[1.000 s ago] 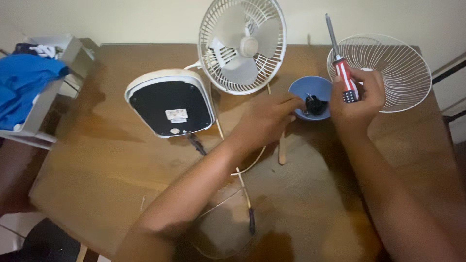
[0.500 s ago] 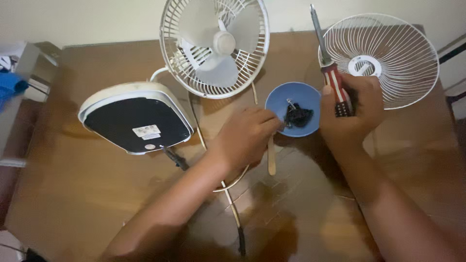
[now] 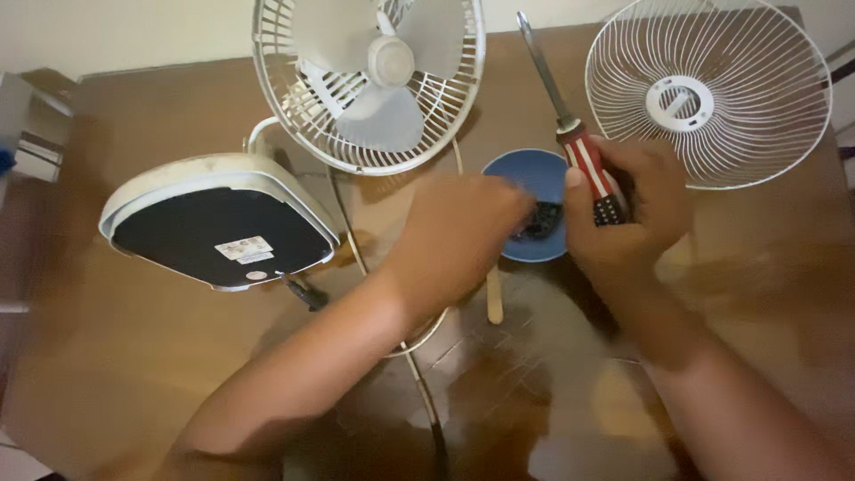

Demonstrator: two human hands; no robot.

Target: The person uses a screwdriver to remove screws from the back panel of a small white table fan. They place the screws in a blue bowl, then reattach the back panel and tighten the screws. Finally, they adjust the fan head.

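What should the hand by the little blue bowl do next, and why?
Probably close the fingertips on one of the small dark parts in the blue bowl and lift it out. The left hand is at the bowl's rim, blurred, so its grip is unclear. The right hand already holds the red-handled screwdriver, and the detached front grille lies apart from the fan.

two bare hands (image 3: pixel 463 236), forearms without sleeves or jewellery

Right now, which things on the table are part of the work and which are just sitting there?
In use:
- left hand at the blue bowl
- right hand gripping the screwdriver
- fan, front grille off
- loose grille

Lying about:
- wooden stick
- grey box at the table's left edge
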